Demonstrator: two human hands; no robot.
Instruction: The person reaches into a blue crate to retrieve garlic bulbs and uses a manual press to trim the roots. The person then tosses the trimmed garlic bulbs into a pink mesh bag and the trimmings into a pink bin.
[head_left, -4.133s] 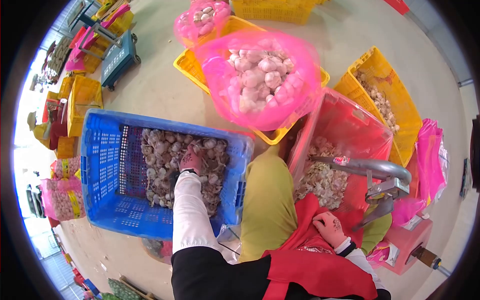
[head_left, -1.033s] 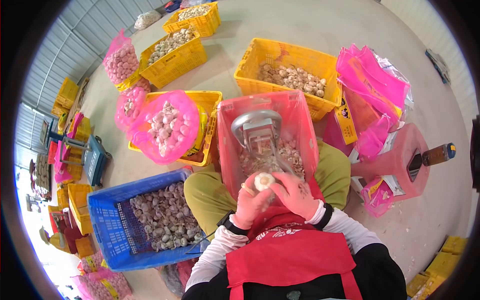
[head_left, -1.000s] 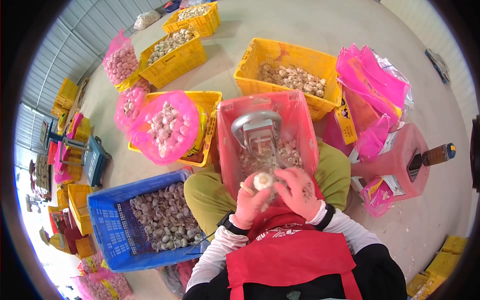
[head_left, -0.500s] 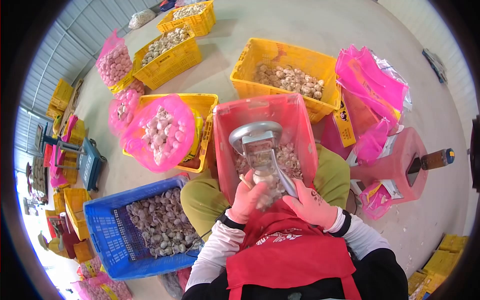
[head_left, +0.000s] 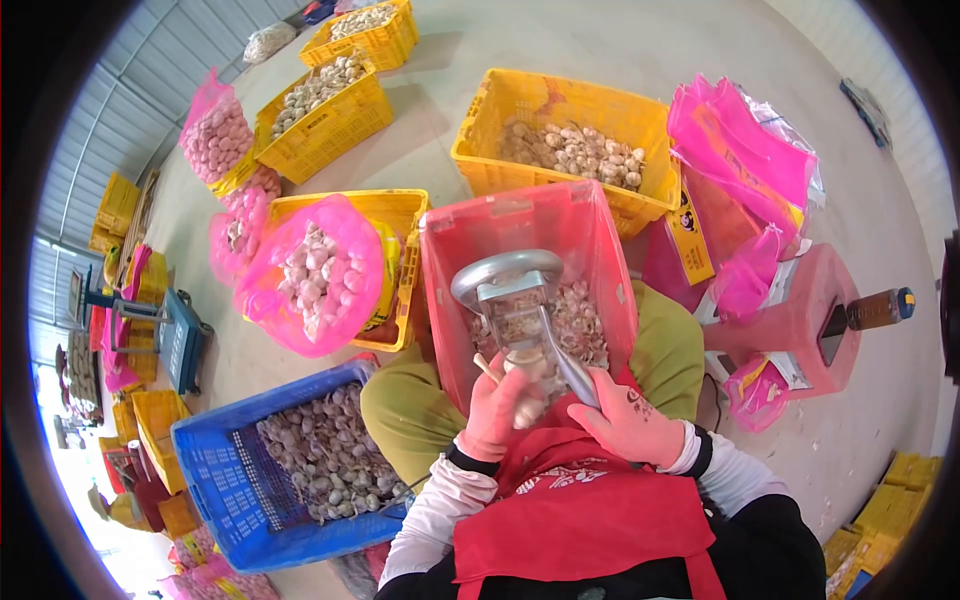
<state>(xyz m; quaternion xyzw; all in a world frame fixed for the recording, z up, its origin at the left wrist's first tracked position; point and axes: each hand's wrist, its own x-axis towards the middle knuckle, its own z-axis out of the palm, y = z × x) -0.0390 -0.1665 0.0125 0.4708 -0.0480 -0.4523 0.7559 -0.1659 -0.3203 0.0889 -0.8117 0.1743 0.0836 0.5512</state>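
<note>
Red plastic crate (head_left: pixel 448 250): centre of frame. Curved silver metal tool (head_left: pixel 508 278): over the crate. Right hand (head_left: pixel 630 422): grip clamped on grey metal handle (head_left: pixel 573 372). Left hand (head_left: pixel 490 412): grip clamped on round white garlic bulb (head_left: pixel 527 364), just below centre, at the tool's lower end.

red apron (head_left: pixel 590 532) | white lettering (head_left: pixel 562 477) | black top (head_left: pixel 768 545) | white sleeves (head_left: pixel 738 477) | black wristbands (head_left: pixel 704 453) | olive trousers (head_left: pixel 665 345)

"What colour was the crate (head_left: pixel 215 490) at eight o'clock?"
"Blue — and the bag (head_left: pixel 735 150) at two was pink."
"The apron (head_left: pixel 585 525), at five?"
"Red, lettered white — the tool (head_left: pixel 510 274) was silver, the right hand (head_left: pixel 625 425) dark-patterned."
</note>
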